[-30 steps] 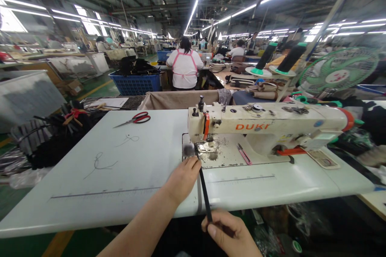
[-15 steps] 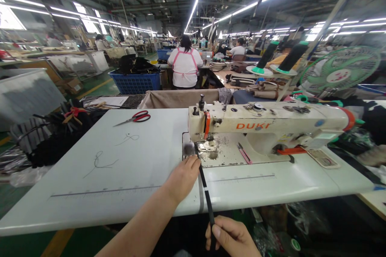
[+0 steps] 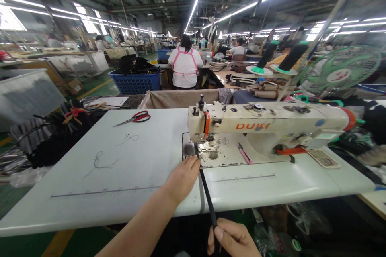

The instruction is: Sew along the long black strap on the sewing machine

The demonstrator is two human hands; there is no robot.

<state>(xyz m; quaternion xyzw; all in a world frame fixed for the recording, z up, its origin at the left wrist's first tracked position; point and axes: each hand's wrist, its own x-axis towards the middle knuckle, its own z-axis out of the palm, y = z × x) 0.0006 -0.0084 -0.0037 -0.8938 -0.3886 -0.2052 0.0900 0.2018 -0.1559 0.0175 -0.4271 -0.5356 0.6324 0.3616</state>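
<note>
A narrow black strap (image 3: 207,194) runs from under the presser foot of a cream DUKI sewing machine (image 3: 265,125) toward me, off the front edge of the white table (image 3: 120,168). My left hand (image 3: 182,178) rests on the table with fingers curled, its fingertips pressing the strap just in front of the needle plate. My right hand (image 3: 230,241), below the table edge, is closed and pinches the strap's near end between thumb and fingers.
Red-handled scissors (image 3: 135,118) lie at the table's far left, with loose thread scraps nearer. A pile of black straps (image 3: 51,136) sits off the left edge. A green fan (image 3: 340,68) and thread cones stand at right. A person in a pink apron (image 3: 185,66) works ahead.
My right hand has slid down the strap toward me, a little lower and to the right. The left hand has stayed pressed near the needle plate.
</note>
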